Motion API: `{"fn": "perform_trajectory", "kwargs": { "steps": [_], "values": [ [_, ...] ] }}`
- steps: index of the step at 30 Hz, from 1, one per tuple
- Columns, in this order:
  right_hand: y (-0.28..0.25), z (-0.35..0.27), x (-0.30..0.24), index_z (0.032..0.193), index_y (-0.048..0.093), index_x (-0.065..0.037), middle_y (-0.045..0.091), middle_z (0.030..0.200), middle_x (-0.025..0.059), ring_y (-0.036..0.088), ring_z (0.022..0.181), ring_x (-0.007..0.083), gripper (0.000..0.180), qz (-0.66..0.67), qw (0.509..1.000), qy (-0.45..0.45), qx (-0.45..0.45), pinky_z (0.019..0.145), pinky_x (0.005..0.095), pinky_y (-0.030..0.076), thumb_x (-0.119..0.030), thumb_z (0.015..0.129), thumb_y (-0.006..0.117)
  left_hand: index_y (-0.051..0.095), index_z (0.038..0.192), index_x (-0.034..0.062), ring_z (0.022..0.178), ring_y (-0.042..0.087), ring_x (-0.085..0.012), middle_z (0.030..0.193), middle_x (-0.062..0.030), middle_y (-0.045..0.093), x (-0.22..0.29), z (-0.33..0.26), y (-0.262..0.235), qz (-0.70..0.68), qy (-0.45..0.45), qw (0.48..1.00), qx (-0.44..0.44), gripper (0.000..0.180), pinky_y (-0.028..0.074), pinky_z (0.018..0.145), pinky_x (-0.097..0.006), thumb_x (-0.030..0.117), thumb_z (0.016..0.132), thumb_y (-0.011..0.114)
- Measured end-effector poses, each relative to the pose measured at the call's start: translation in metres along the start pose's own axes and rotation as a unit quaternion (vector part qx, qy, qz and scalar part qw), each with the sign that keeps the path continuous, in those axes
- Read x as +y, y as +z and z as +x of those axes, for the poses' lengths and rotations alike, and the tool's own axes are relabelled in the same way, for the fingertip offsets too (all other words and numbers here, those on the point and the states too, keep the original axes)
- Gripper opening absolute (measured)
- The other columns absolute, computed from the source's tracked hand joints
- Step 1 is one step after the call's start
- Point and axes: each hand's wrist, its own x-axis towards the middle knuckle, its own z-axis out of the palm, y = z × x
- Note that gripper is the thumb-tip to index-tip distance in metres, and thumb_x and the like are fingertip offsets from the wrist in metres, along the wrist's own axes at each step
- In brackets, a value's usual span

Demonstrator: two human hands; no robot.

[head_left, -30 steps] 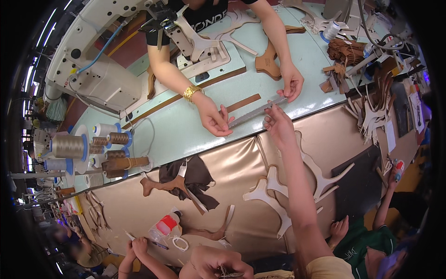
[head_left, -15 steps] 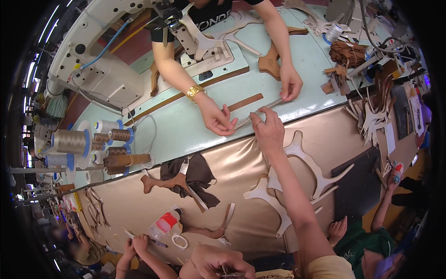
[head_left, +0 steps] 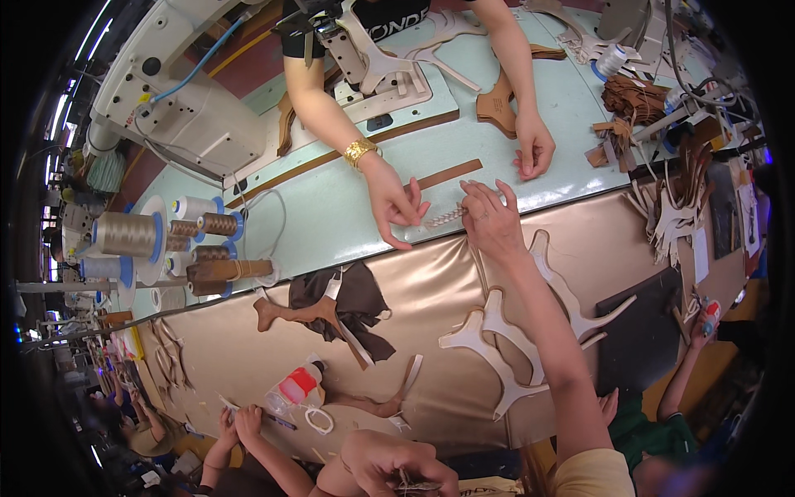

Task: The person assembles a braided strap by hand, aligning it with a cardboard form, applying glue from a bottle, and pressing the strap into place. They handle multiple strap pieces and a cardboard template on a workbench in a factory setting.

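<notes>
A braided light strip (head_left: 445, 218) lies over the near edge of the pale green table. My right hand (head_left: 493, 222) reaches far forward and grips it between curled fingers; the strip's other part is hidden behind the hand. A co-worker's hand with a gold bracelet (head_left: 361, 151) has its fingers at the strip's left end. The co-worker's other hand (head_left: 534, 151) hovers apart from it, on the right. At the bottom edge my left hand (head_left: 397, 465) is curled round something thin and dark, too cut off to name.
A flat brown strip (head_left: 450, 173) lies beyond the braid. White Y-shaped pieces (head_left: 497, 360), a brown piece on dark leather (head_left: 302, 313), and a red-labelled bottle (head_left: 296, 388) lie on the bronze cover. Thread spools (head_left: 126, 236) and a sewing machine (head_left: 182, 116) stand left. Other people work nearby.
The co-worker's hand on the right has let go of the braided strip and moved off it. My right hand has closed further around the strip. The whole view has shifted slightly.
</notes>
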Motion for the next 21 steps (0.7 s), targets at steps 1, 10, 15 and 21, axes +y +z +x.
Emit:
{"fn": "perform_trajectory", "kwargs": {
  "steps": [1,10,15,21],
  "values": [
    [0.0,-0.001,0.003,0.093,0.056,-0.015,0.066,0.106,0.0016,0.063,0.099,0.0147,0.016,0.009,1.0,-0.012,-0.01,0.096,0.0472,0.038,-0.02,0.079,0.062,0.052,0.124,-0.0097,0.067,0.052,-0.0072,0.097,-0.0073,0.066,-0.001,-0.001,0.0,-0.001,-0.005,1.0,-0.004,0.075,0.042,0.055,-0.024,0.038,0.075,0.083],
    [-0.017,0.006,-0.016,0.116,0.056,-0.006,0.052,0.089,0.0107,0.055,0.085,0.0275,0.031,0.094,0.979,0.181,-0.005,0.086,0.0415,0.043,-0.018,0.088,0.061,0.052,0.123,-0.0099,0.067,0.052,-0.0055,0.098,-0.0082,0.066,-0.007,0.001,0.005,-0.022,0.041,0.999,0.014,0.074,0.041,0.054,-0.023,0.037,0.075,0.082],
    [-0.024,0.023,-0.003,0.123,0.054,-0.002,0.05,0.094,0.008,0.053,0.087,0.0219,0.037,0.424,0.646,0.634,-0.028,0.087,0.0416,0.049,-0.029,0.099,0.051,0.052,0.123,-0.0103,0.068,0.055,-0.0075,0.097,-0.0088,0.067,0.004,0.003,-0.002,0.042,0.043,0.998,-0.015,0.071,0.044,0.055,-0.024,0.037,0.078,0.08],
    [-0.008,0.027,-0.029,0.125,0.054,-0.002,0.052,0.096,0.0047,0.05,0.084,0.0142,0.036,0.677,0.269,0.679,0.092,0.085,0.0431,0.054,-0.027,0.099,0.054,0.05,0.124,-0.0111,0.076,0.06,-0.0135,0.098,-0.01,0.065,0.021,0.007,-0.005,0.059,-0.024,0.996,-0.064,0.071,0.049,0.061,-0.028,0.037,0.08,0.078]
  ]
}}
